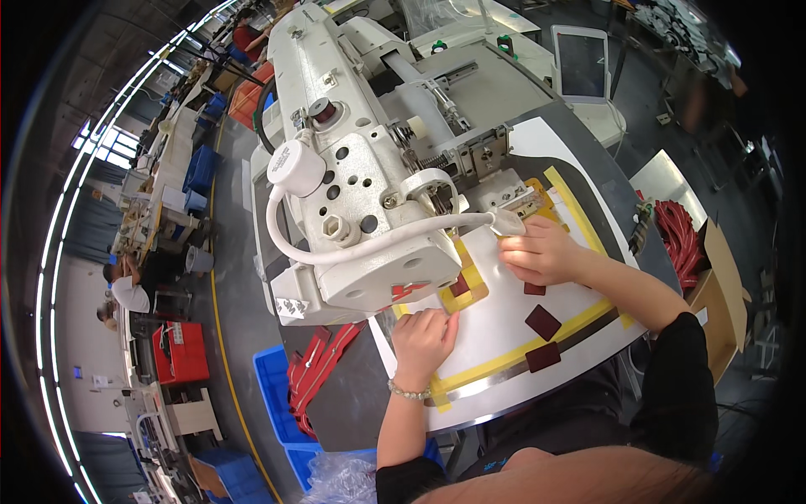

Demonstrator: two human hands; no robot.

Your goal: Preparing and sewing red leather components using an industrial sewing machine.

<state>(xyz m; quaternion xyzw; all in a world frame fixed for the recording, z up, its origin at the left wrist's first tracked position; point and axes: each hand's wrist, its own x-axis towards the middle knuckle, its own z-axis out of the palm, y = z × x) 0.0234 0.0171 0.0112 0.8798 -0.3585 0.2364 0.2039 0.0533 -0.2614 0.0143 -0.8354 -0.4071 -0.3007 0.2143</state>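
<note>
My left hand (423, 340), with a beaded bracelet at the wrist, rests on the white sheet (487, 329) beside a yellow-edged frame (475, 290). Its thumb stands out towards that frame; the other fingertips are partly hidden. A dark red piece (459, 286) shows inside the frame, under the head of a large white sewing machine (369, 202). My right hand (544, 252) is closed, fingers curled, at the flat tip of a white flexible lamp arm (506, 223). What it pinches is hidden. Dark red patches (544, 321) lie on the sheet below it.
Yellow tape (504, 354) borders the sheet. Red zipper-like strips (323, 361) lie at the table's left, over a blue bin (273, 386). At right stand a cardboard box (724, 294) and red bundled material (676, 239). A screen (583, 63) stands behind; other people work at far left.
</note>
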